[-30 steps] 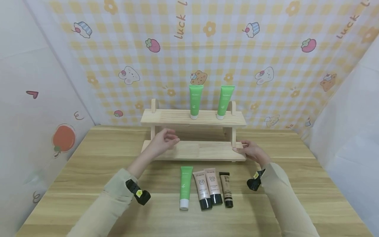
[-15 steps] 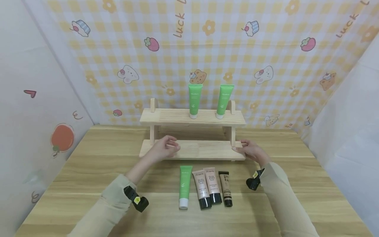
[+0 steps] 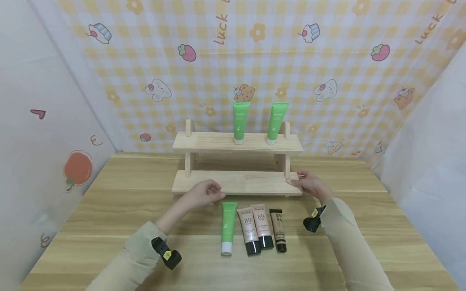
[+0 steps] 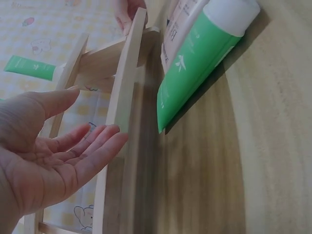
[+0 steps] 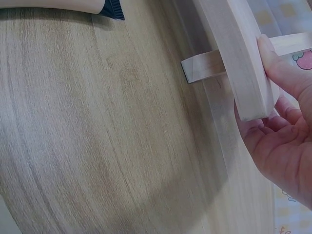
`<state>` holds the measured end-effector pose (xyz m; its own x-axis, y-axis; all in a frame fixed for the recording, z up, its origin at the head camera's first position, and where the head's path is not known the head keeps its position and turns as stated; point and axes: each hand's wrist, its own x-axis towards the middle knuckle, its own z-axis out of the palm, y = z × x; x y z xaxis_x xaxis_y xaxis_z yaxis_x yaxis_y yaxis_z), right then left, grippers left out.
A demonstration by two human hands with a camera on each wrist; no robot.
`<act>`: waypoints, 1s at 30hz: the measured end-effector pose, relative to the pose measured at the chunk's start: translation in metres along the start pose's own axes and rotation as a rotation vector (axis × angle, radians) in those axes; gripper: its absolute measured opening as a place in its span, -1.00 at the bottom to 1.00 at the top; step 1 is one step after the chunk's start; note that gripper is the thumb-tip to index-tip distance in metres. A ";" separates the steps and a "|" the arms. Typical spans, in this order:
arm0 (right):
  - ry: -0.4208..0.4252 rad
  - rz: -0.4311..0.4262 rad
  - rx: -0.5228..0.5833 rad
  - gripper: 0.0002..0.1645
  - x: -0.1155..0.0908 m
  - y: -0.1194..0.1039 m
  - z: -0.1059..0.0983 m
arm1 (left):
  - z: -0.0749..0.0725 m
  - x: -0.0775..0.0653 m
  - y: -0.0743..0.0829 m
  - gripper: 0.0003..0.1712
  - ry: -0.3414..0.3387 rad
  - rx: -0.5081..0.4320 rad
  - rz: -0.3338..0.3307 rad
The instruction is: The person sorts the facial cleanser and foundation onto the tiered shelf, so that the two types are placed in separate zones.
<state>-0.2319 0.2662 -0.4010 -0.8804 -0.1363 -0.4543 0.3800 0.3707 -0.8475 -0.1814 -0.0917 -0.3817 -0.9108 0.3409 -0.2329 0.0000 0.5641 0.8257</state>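
Observation:
My right hand (image 3: pixel 311 186) grips the right end of the lower board of a two-tier wooden shelf (image 3: pixel 251 182). In the right wrist view, its thumb lies on top of the board and its fingers curl beneath. My left hand (image 3: pixel 204 194) hovers at the lower board's front edge with relaxed fingers, holding nothing; the left wrist view shows its bare palm. Close to its fingertips lies a green tube with a white cap (image 3: pixel 227 230). Two pink BB cream tubes (image 3: pixel 249 228) and a slim brown tube with black ends (image 3: pixel 278 230) lie to its right.
Two more green tubes, one on the left (image 3: pixel 240 123) and one on the right (image 3: pixel 277 123), stand caps down on the upper board. Behind the wood-grain table (image 3: pixel 327 258) hangs a yellow checked cloth (image 3: pixel 218 72). White cloth (image 3: pixel 51 105) covers the sides.
My left hand has come down and toward me, from above the lower board to its front edge. The right hand keeps its grip in the same place. The tubes have not moved.

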 end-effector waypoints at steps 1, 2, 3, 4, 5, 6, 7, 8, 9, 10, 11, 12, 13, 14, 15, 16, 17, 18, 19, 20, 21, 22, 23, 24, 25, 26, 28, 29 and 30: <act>-0.001 -0.004 -0.003 -0.07 0.000 0.000 0.000 | 0.001 0.000 0.000 -0.56 -0.002 0.010 -0.007; -0.003 -0.007 -0.005 -0.08 0.000 0.000 -0.001 | 0.003 0.000 -0.001 -0.56 -0.008 0.016 -0.014; -0.004 -0.011 -0.014 -0.09 0.001 0.001 -0.001 | 0.004 -0.001 -0.002 -0.56 -0.017 0.014 -0.023; -0.005 -0.013 -0.019 -0.09 0.001 0.001 -0.001 | 0.005 -0.002 -0.003 -0.56 -0.029 0.015 -0.026; -0.002 -0.011 -0.024 -0.09 0.001 0.001 -0.001 | 0.006 -0.002 -0.004 -0.55 -0.041 0.020 -0.027; 0.000 -0.010 -0.024 -0.09 0.001 0.001 -0.002 | 0.007 -0.003 -0.004 -0.56 -0.051 0.017 -0.028; 0.002 -0.009 -0.029 -0.09 0.002 0.001 -0.002 | 0.007 -0.004 -0.005 -0.56 -0.063 0.010 -0.029; 0.004 -0.009 -0.040 -0.08 0.001 0.001 -0.002 | 0.008 -0.006 -0.006 -0.56 -0.076 0.008 -0.031; 0.005 -0.008 -0.043 -0.08 0.002 0.001 -0.002 | 0.008 -0.007 -0.006 -0.57 -0.090 0.008 -0.029; 0.008 -0.006 -0.037 -0.08 0.002 0.001 -0.002 | 0.009 -0.008 -0.007 -0.56 -0.104 0.008 -0.032; 0.011 -0.003 -0.026 -0.10 0.002 0.001 -0.001 | 0.010 -0.009 -0.007 -0.56 -0.115 0.007 -0.036; 0.009 -0.003 -0.017 -0.11 0.002 0.001 -0.001 | 0.010 -0.009 -0.007 -0.55 -0.124 0.006 -0.042; 0.011 -0.002 -0.021 -0.11 0.002 0.001 -0.001 | 0.011 -0.010 -0.007 -0.54 -0.134 0.007 -0.051; 0.013 0.000 -0.026 -0.11 0.002 0.000 -0.001 | 0.013 -0.010 -0.007 -0.52 -0.139 0.010 -0.060; 0.015 0.002 -0.021 -0.12 0.003 0.000 0.000 | 0.014 -0.011 -0.007 -0.51 -0.140 0.014 -0.071; 0.016 0.003 -0.026 -0.11 0.003 0.000 0.000 | 0.015 -0.011 -0.007 -0.50 -0.138 0.021 -0.082; 0.015 0.003 -0.034 -0.11 0.003 0.000 0.000 | 0.016 -0.011 -0.007 -0.50 -0.134 0.035 -0.088; 0.015 0.001 -0.042 -0.10 0.003 0.000 0.000 | 0.017 -0.011 -0.007 -0.50 -0.130 0.053 -0.093; 0.017 0.001 -0.054 -0.09 0.003 0.000 0.000 | 0.018 -0.012 -0.007 -0.51 -0.131 0.058 -0.101; 0.017 -0.001 -0.058 -0.09 0.003 0.000 0.000 | 0.020 -0.012 -0.007 -0.53 -0.133 0.061 -0.106; 0.016 -0.004 -0.055 -0.10 0.003 0.001 -0.001 | 0.021 -0.012 -0.007 -0.53 -0.137 0.057 -0.112; 0.017 -0.006 -0.062 -0.10 0.004 0.001 -0.001 | 0.023 -0.013 -0.007 -0.53 -0.142 0.054 -0.117; 0.018 -0.008 -0.070 -0.09 0.003 0.001 -0.001 | 0.025 -0.013 -0.008 -0.53 -0.148 0.045 -0.120; 0.021 -0.010 -0.073 -0.09 0.004 0.002 -0.001 | 0.027 -0.014 -0.008 -0.52 -0.154 0.032 -0.124; 0.021 -0.011 -0.069 -0.10 0.004 0.002 -0.002 | 0.028 -0.014 -0.008 -0.51 -0.156 0.020 -0.128; 0.018 -0.013 -0.065 -0.11 0.004 0.002 -0.002 | 0.030 -0.014 -0.008 -0.49 -0.157 0.026 -0.126; 0.016 -0.013 -0.047 -0.11 0.004 0.002 -0.002 | 0.033 -0.015 -0.007 -0.44 -0.153 0.036 -0.127; 0.013 -0.012 -0.034 -0.11 0.004 0.002 -0.002 | 0.035 -0.016 -0.008 -0.43 -0.152 0.042 -0.127; 0.011 -0.010 -0.013 -0.12 0.004 0.002 -0.002 | 0.036 -0.016 -0.008 -0.44 -0.154 0.051 -0.126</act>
<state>-0.2351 0.2682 -0.4043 -0.8873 -0.1302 -0.4424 0.3670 0.3817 -0.8483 -0.1522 -0.0742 -0.4033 -0.8312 0.3737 -0.4117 -0.0854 0.6459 0.7587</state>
